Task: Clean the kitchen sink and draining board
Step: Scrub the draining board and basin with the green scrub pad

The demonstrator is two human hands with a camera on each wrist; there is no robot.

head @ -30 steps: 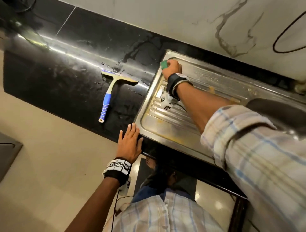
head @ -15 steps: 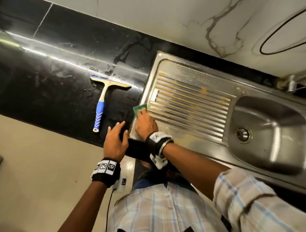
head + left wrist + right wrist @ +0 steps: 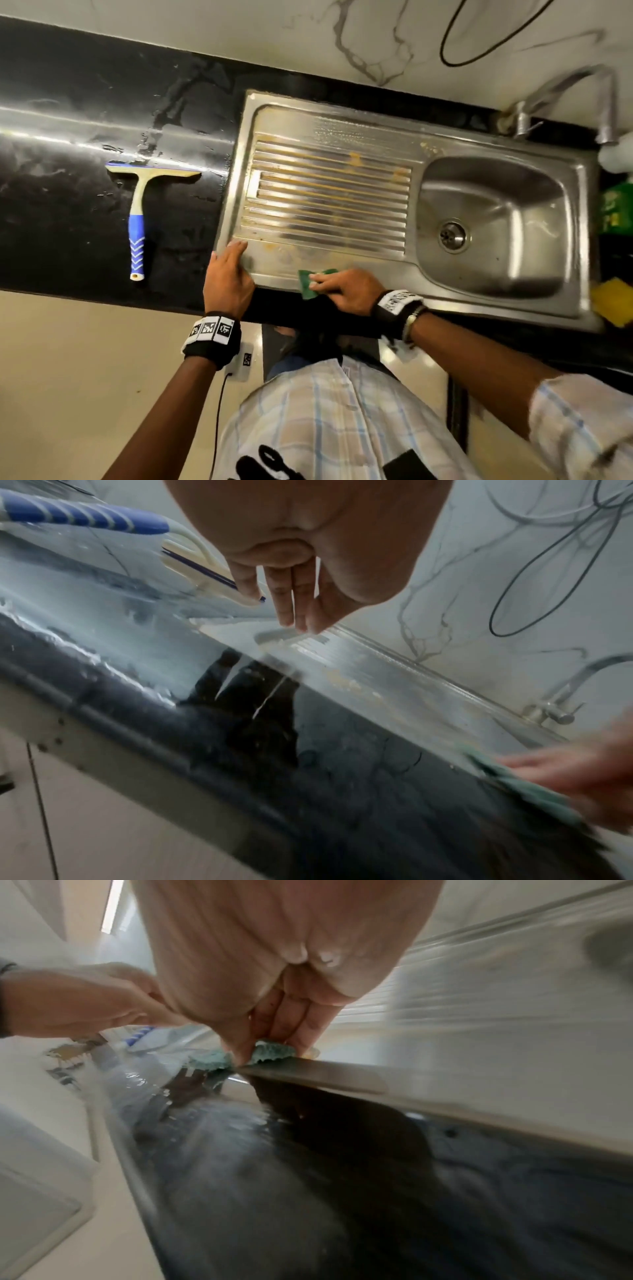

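Here the green scouring pad (image 3: 310,282) lies on the near rim of the ribbed steel draining board (image 3: 329,202), pinched under the curled fingers of the right hand (image 3: 346,291). The left hand (image 3: 227,277) rests flat with straight fingers on the board's near-left corner. Rightward sits the smooth sink bowl (image 3: 493,222). A blue-handled squeegee (image 3: 140,212) lies on the wet black worktop (image 3: 68,205), well apart.

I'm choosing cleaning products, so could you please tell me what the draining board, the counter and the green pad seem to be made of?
Draining board: apparently stainless steel, brushed and shiny, with pressed ribs and yellowish stains.
Counter: probably polished black stone, glossy, mirroring light, with pale veins.
Green pad: seemingly fibrous scouring material, with a ragged, bent edge; exact fibre unclear.
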